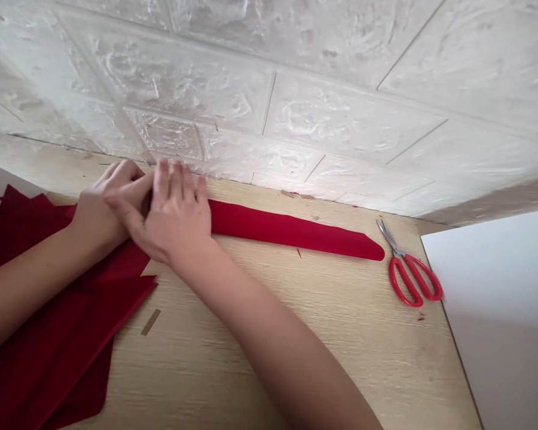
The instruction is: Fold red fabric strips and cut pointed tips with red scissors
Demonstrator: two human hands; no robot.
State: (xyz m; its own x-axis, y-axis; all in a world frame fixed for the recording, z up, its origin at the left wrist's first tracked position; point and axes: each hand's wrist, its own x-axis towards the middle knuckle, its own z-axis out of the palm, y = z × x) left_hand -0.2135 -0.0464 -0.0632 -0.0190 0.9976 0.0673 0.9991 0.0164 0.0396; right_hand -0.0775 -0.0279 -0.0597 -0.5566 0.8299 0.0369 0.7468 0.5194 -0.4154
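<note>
A long, narrow fold of red fabric (287,228) lies on the wooden surface close to the wall, its rounded end pointing right. My right hand (178,215) rests flat over the left part of this fold, fingers stretched out toward the wall. Beside it, my left hand (110,203) is curled closed at the fabric's left end, and the right thumb overlaps it. What lies between the left fingers is mostly hidden. More red fabric (40,334) spreads in overlapping layers beneath and in front of my left forearm.
Red-handled scissors (406,269) lie at the right, blades slightly apart. A small brown strip (151,322) and red scraps (299,253) are on the wooden surface (260,358). A white brick-patterned wall (233,77) rises behind; a white panel (502,298) borders the right.
</note>
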